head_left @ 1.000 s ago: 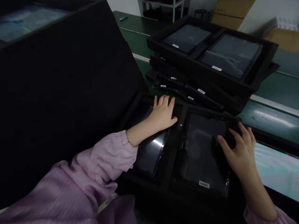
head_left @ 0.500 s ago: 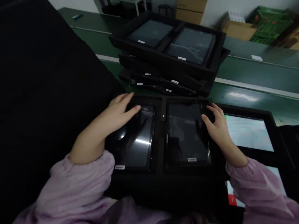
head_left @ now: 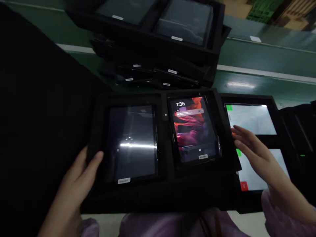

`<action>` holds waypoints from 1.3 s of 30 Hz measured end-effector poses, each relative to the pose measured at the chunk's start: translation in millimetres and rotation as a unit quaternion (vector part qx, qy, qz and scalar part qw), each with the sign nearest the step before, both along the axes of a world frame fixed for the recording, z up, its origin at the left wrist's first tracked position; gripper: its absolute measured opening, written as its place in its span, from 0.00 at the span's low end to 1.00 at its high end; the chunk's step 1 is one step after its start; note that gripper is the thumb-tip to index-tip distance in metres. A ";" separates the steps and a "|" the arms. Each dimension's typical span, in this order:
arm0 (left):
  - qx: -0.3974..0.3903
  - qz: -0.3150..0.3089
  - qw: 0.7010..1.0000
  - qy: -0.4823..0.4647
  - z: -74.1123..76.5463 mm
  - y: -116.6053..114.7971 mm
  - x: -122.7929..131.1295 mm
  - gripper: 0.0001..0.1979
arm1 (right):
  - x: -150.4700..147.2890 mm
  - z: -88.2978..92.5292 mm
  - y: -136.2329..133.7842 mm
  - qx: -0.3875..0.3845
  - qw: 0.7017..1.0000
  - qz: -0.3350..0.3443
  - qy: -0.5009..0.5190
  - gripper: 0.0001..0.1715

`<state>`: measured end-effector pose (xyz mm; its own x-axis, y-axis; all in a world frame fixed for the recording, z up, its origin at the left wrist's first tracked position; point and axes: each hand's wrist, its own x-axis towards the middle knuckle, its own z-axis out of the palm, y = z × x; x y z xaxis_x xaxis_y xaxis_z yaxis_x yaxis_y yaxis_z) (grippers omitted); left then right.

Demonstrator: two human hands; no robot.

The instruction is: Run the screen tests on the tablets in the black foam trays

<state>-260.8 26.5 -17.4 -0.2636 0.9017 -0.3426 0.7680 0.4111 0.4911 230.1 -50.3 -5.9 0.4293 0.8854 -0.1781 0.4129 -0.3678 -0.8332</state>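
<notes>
A black two-compartment tray (head_left: 163, 154) lies in front of me with a tablet in each compartment. The left tablet (head_left: 133, 158) is dark and reflects a bright strip of light. On the right tablet (head_left: 192, 131) a lit screen shows 1:36 over a red and purple wallpaper. My left hand (head_left: 79, 177) is at the tray's left edge, thumb over the rim and fingers along the outer side, closed on it. My right hand (head_left: 254, 151) is beside the tray's right edge, fingers stretched out and fingertips at the rim; whether they press on it I cannot tell.
Behind stands a stack of black trays (head_left: 148, 34) holding dark tablets with white labels. To the right, another black tray (head_left: 269, 141) holds two lit tablets with white screens and green and red corner marks. A green work surface (head_left: 247, 79) runs behind, with cartons beyond.
The right tablet's screen has lit up. My left hand has moved from above the left tablet down to the tray's left edge. My right hand has moved off the right tablet's edge, down and rightward.
</notes>
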 end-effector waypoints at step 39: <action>0.134 -0.019 0.990 -0.038 -7.3 72.0 61.0 0.44 | -48.4 -30.2 2.1 0.213 0.922 0.137 -0.292 0.24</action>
